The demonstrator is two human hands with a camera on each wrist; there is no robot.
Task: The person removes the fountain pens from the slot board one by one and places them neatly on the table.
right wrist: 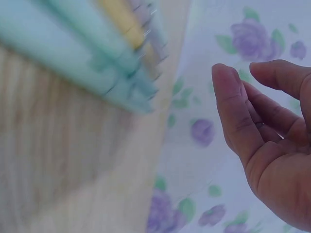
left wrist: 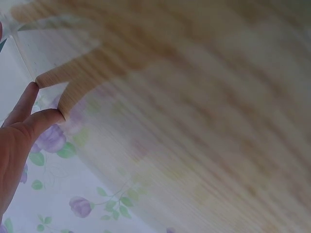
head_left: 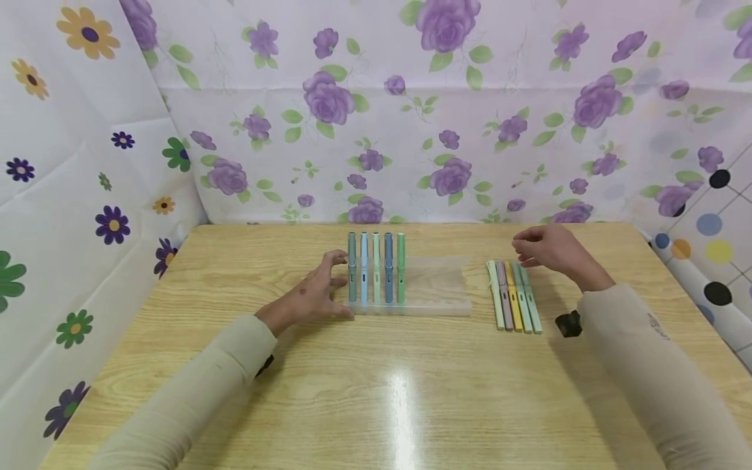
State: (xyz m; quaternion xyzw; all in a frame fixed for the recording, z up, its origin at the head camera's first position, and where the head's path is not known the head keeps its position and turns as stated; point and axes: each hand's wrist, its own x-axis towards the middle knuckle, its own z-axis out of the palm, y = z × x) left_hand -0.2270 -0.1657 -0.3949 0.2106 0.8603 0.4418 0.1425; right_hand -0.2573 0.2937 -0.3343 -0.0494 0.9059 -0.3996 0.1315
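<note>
1. Left sleeve (head_left: 200,398), one, pale; it runs off the lower edge. A dark object (head_left: 266,365) shows partly beneath the cuff.
2. Left hand (head_left: 314,290), one, unclenched, thumb and fingers spread at the left end of the stand. Whether it presses the stand is hard to tell; the left wrist view cuts off part of the hand.
3. Clear stand (head_left: 437,287), one, on the wooden table (head_left: 329,391); its see-through edges are faint.
4. Pens on the stand, five, side by side in its left part: grey-green pen (head_left: 352,281), light blue pen (head_left: 364,281), pale green pen (head_left: 376,281), dark blue pen (head_left: 388,281), green pen (head_left: 401,281).
5. Loose pens, five, close together on the table, right of the stand: cream pen (head_left: 496,300), mauve pen (head_left: 504,300), yellow pen (head_left: 514,300), two mint pens (head_left: 531,300). Blurred in the right wrist view.
6. Right hand (head_left: 552,249), one, fingers loosely bent, thumb apart from forefinger, grasping nothing, near the far ends of the loose pens.
7. Right sleeve (head_left: 652,365), one, pale, cut off at lower right; a black object (head_left: 568,324) beside its cuff is indistinct.
</note>
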